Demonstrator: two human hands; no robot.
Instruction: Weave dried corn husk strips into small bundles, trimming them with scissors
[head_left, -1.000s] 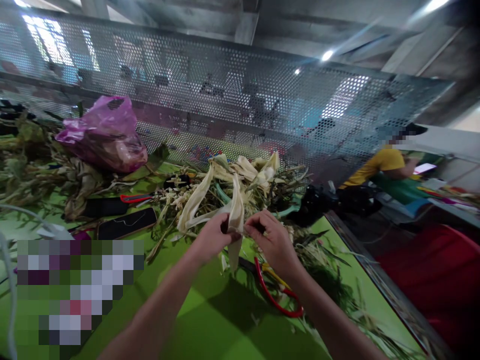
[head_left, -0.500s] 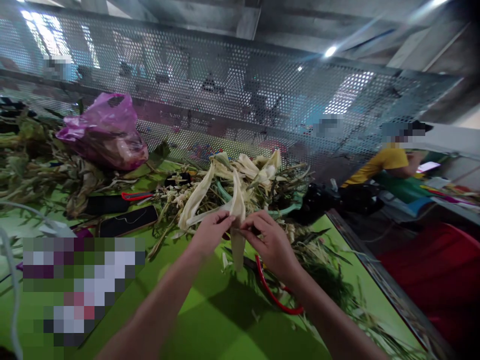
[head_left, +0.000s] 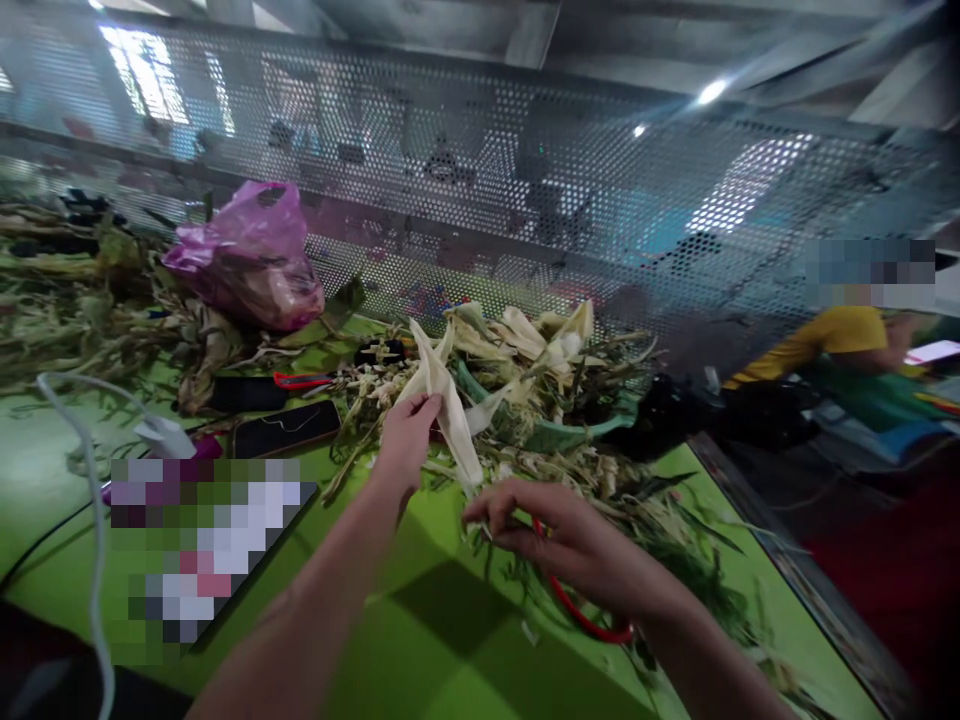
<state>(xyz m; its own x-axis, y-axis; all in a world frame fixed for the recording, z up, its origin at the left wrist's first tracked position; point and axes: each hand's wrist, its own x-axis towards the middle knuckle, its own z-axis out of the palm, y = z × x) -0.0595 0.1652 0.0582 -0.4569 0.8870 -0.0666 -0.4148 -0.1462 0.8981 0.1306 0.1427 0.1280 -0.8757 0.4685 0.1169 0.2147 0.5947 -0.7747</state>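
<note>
My left hand pinches pale dried corn husks between thumb and fingers. One strip points up and another slants down to the right. Lower and to the right, my right hand has its fingers curled together just below the husk tip. Whatever lies between those fingertips is too small to make out. Under this hand, partly hidden by it, a red handle loop rests on the green table. Beyond both hands a green basket holds more pale husks and dry plant stems.
A pink plastic bag stands at the back left beside heaped dry leaves. A red cutter, a black phone and a white charger lie left. A perforated metal screen runs behind. A person in yellow sits right.
My right hand has come away from the husk and moved down and right. My left hand still grips the husks, which now tilt and spread. The view has shifted left.
</note>
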